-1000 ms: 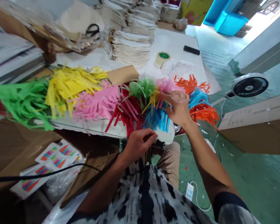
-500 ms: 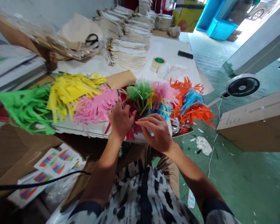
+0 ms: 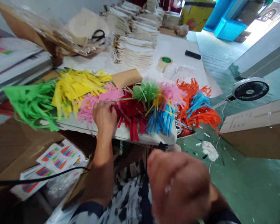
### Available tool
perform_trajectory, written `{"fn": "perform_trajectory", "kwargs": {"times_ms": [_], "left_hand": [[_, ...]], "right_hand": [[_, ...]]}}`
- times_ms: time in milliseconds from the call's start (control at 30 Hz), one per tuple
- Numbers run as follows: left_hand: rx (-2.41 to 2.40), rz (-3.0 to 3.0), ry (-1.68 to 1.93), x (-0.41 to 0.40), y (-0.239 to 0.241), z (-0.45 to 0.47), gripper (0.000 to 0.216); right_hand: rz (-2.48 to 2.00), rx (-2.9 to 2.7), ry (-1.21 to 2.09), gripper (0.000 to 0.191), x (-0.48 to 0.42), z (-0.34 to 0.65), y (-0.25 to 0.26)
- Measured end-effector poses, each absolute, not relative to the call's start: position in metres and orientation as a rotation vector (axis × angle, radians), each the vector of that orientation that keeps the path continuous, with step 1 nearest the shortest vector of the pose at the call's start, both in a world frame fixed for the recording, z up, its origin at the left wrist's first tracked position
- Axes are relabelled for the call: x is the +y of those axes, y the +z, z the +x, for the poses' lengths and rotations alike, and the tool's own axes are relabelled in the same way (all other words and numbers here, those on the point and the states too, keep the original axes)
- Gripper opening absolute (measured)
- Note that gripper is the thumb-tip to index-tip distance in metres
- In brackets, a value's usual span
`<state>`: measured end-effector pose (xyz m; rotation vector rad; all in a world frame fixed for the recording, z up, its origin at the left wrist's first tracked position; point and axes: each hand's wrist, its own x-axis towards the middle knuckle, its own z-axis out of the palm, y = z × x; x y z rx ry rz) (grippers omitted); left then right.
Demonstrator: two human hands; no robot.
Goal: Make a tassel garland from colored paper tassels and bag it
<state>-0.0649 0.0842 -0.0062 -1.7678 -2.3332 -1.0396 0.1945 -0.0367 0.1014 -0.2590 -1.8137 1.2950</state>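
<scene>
My left hand (image 3: 104, 117) rests on the pink paper fringe (image 3: 93, 101), its fingers curled into the strips beside the red fringe (image 3: 130, 112). My right hand (image 3: 179, 183) is close to the camera and smeared by motion, well back from the table edge. A bundle of green, pink, yellow and blue fringes (image 3: 157, 102) lies right of the red fringe. Green fringe (image 3: 30, 101) and yellow fringe (image 3: 74, 85) lie to the left, orange fringe (image 3: 200, 105) to the right.
Stacks of cream cloth bags (image 3: 135, 43), a tape roll (image 3: 164, 62), scissors (image 3: 98, 35) and a black phone (image 3: 192, 54) are on the white table (image 3: 177, 46). A fan (image 3: 249, 88) and a cardboard box (image 3: 259, 127) stand on the green floor. Printed cards (image 3: 53, 157) lie lower left.
My right hand left the fringe bundle and came back towards the camera. My left hand moved left from the red fringe onto the pink one.
</scene>
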Motion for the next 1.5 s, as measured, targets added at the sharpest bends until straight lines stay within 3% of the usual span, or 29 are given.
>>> {"fn": "perform_trajectory", "kwargs": {"times_ms": [233,367,500,633,867,1167,1500], "left_hand": [[-2.339,-1.544,-1.147,0.073,-0.008,-0.073,0.023],[-2.067,-1.793,-1.2,0.069,0.001,-0.051,0.028],[-1.947,-2.138,-1.019,0.074,0.001,-0.035,0.025],[-2.08,-2.035,-0.997,0.078,-0.008,-0.047,0.015],[-2.218,-1.62,-1.145,0.073,-0.005,-0.065,0.032],[-2.063,-2.073,-1.201,0.079,-0.011,-0.051,0.028],[-2.173,-2.081,-1.058,0.09,-0.031,-0.063,0.049]], "right_hand": [[-1.156,-2.079,0.341,0.021,0.067,0.169,0.015],[-1.238,-2.32,-0.036,0.019,0.089,0.156,-0.004],[-1.205,-2.478,-0.267,0.025,0.092,0.139,-0.001],[-1.199,-2.544,-0.336,0.03,0.095,0.133,-0.001],[-1.235,-2.458,-0.277,0.024,0.098,0.14,0.002],[-1.022,-2.549,-0.358,0.028,0.104,0.133,-0.007],[-0.946,-2.576,-0.435,0.029,0.112,0.129,-0.004]]}}
